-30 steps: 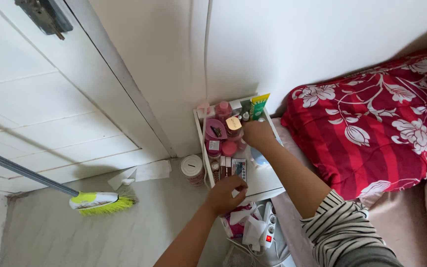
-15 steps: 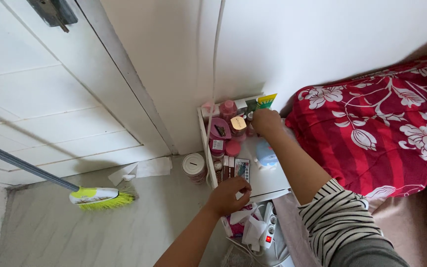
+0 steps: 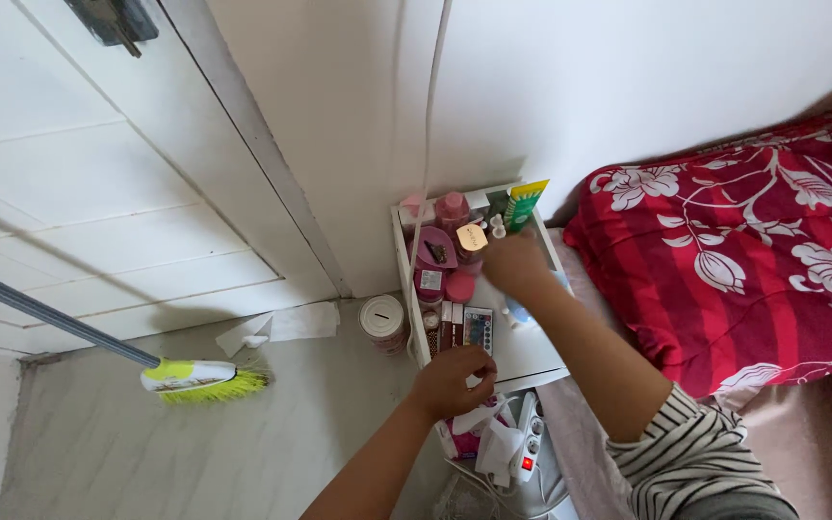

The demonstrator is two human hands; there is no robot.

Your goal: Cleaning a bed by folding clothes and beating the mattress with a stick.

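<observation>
Seen from above, a small white bedside shelf [image 3: 532, 358] stands between a white door and a bed with a red floral pillow [image 3: 743, 241]. The right hand [image 3: 515, 265] reaches among the pink bottles [image 3: 452, 214] crowding the shelf's far-left corner; its grip is hidden. The left hand [image 3: 452, 380], fingers curled, rests at the shelf's near-left edge beside a small remote [image 3: 478, 328], seemingly holding nothing. A green broom [image 3: 202, 377] lies on the floor.

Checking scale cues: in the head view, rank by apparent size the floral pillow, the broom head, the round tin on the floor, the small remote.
1. floral pillow
2. broom head
3. round tin
4. small remote
The tin sits lower than the remote, so that pair is unsure.
</observation>
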